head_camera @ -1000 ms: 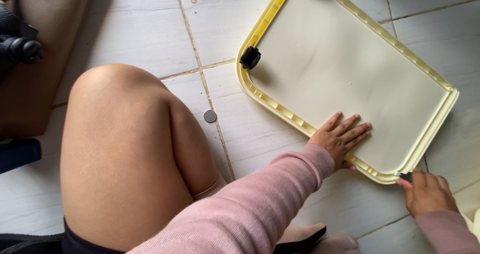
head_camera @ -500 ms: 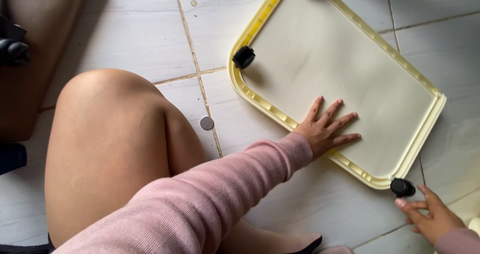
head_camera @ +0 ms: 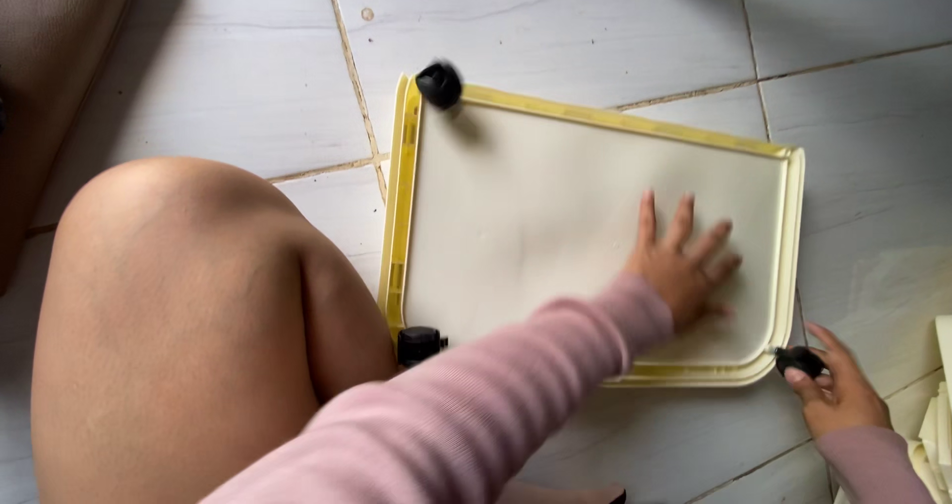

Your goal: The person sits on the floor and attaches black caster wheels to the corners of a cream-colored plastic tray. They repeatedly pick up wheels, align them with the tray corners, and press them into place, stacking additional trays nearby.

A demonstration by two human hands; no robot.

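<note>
A cream plastic panel (head_camera: 535, 216) with a yellow rim lies flat on the tiled floor. Black caster wheels sit at its corners: one at the far left (head_camera: 439, 83), one at the near left (head_camera: 418, 345), and one at the near right (head_camera: 799, 361). My left hand (head_camera: 682, 266), in a pink sleeve, presses flat on the panel with fingers spread. My right hand (head_camera: 841, 390) holds the near-right caster between its fingers, at the panel's corner.
My bare knee (head_camera: 188, 315) is bent up at the left, close to the panel's left edge. A brown bag (head_camera: 50, 67) lies at the top left. Cream plastic parts (head_camera: 937, 415) show at the right edge.
The panel has turned on the floor and now lies closer to my knee, with a third caster showing. My right hand has closed on the near-right caster.
</note>
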